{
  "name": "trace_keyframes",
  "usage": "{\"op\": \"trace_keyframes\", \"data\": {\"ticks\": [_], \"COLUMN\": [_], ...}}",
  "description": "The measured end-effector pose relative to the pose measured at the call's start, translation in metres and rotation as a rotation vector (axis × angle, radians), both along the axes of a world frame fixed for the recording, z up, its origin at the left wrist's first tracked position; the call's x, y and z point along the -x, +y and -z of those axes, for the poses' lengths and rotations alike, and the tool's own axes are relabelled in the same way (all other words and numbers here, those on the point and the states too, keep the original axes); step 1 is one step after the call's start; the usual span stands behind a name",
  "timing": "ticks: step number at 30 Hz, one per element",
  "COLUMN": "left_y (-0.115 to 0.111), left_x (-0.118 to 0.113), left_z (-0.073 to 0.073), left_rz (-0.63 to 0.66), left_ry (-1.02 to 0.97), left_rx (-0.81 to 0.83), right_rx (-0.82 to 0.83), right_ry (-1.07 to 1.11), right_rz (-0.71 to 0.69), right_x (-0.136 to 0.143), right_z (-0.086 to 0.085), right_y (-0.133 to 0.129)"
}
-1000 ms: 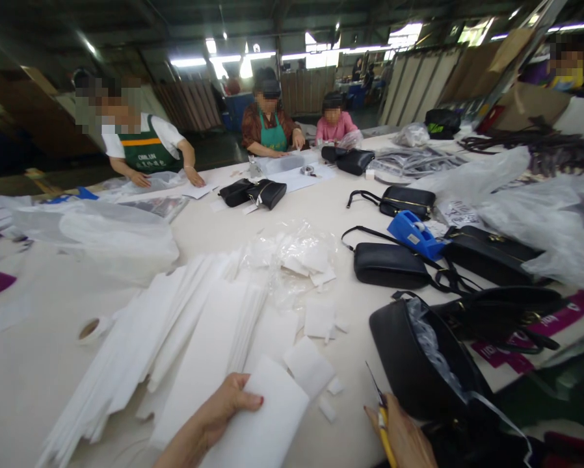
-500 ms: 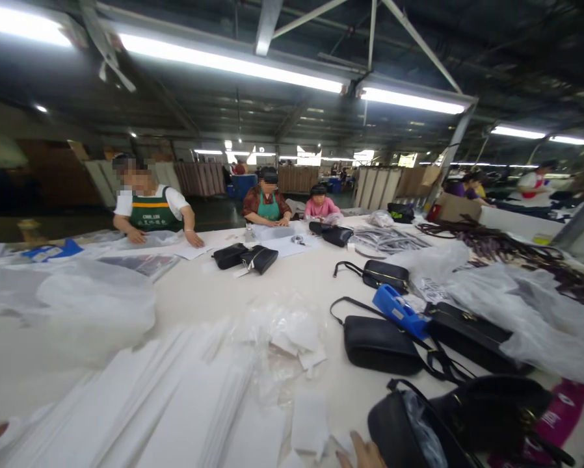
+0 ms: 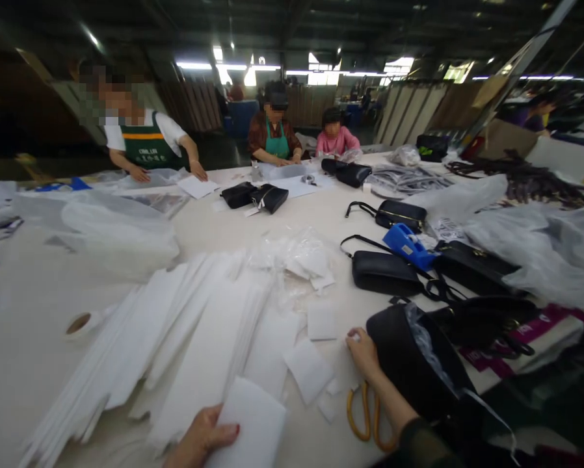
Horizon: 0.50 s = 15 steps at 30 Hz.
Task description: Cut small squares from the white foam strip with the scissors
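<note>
The left hand (image 3: 201,439) is gripping a white rectangular foam sheet (image 3: 248,426) at six o'clock on the pale tabletop (image 3: 38,351), thumb on top. The right hand (image 3: 363,351) is reaching towards four o'clock, fingers pinching a small white foam scrap (image 3: 353,336) beside the open black leather handbag (image 3: 413,364). Yellow-handled scissors (image 3: 367,416) are lying under that wrist. The padding step seems to be underway; fitting the piece is probably calling for a careful tuck into the bag
</note>
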<state>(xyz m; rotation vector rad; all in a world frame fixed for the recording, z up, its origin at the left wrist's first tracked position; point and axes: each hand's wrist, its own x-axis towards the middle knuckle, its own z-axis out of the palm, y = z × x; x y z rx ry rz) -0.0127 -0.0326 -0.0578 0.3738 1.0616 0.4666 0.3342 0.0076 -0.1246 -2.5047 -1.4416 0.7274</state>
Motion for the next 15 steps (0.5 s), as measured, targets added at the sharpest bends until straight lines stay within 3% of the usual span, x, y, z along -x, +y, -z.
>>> {"op": "trace_keyframes", "data": {"ticks": [3, 6, 10, 15], "left_y": [0.004, 0.008, 0.011, 0.012], "left_x": [0.002, 0.001, -0.006, -0.007], "left_z": [-0.001, -0.004, -0.009, -0.012], "left_rz": [0.015, 0.035, 0.08, 0.082], "left_ry": [-0.017, -0.016, -0.019, 0.026], "left_rx": [0.007, -0.024, -0.039, -0.027], "right_rx": [-0.008, 0.052, 0.108, 0.068], "right_ry": [0.012, -0.018, -0.104, -0.211], "right_rz": [-0.146, -0.252, -0.279, -0.303], "right_x": [0.006, 0.03, 0.067, 0.091], "right_z": [-0.015, -0.017, -0.005, 0.014], "right_y": [-0.029, -0.063, -0.089, -0.098]}}
